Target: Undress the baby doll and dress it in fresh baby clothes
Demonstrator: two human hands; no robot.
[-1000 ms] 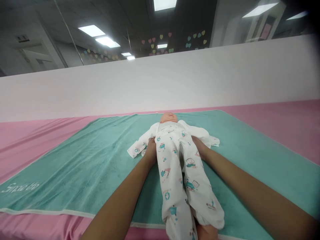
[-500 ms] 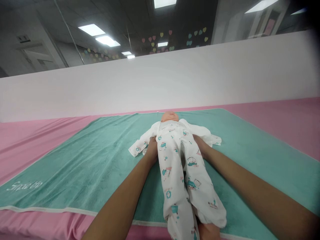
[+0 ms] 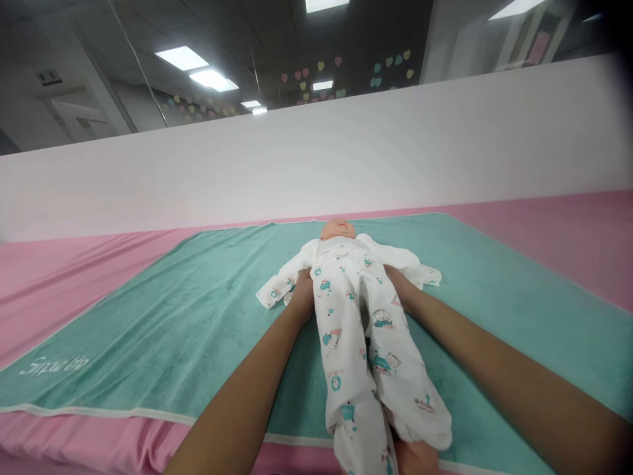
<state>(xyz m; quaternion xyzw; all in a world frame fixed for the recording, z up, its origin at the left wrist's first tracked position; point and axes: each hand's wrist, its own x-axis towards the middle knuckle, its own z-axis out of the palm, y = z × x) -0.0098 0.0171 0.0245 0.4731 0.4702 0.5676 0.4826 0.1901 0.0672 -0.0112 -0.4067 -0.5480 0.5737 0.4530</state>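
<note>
A baby doll (image 3: 339,229) lies on its back, head away from me and legs toward me. It wears white printed pants (image 3: 341,316) and a white long-sleeved top (image 3: 395,256), its sleeves spread out to both sides. My left hand (image 3: 304,295) is against the doll's side at the waist, its fingers hidden behind the pants. On the other side, my right hand (image 3: 399,284) touches the waist too, with its fingers tucked out of sight under the clothes. A bare foot (image 3: 418,456) shows below one pant leg.
Under the doll is a teal towel (image 3: 198,316) with white lettering at its left. Pink cloth (image 3: 99,439) covers the surface beneath. A white low wall (image 3: 297,165) runs along the back, with dark reflective glass (image 3: 346,39) above it. A small pale round object (image 3: 288,299) lies beside the left sleeve.
The view has shifted very slightly. Both hands stay at the doll's waist, and the doll's pose looks the same.
</note>
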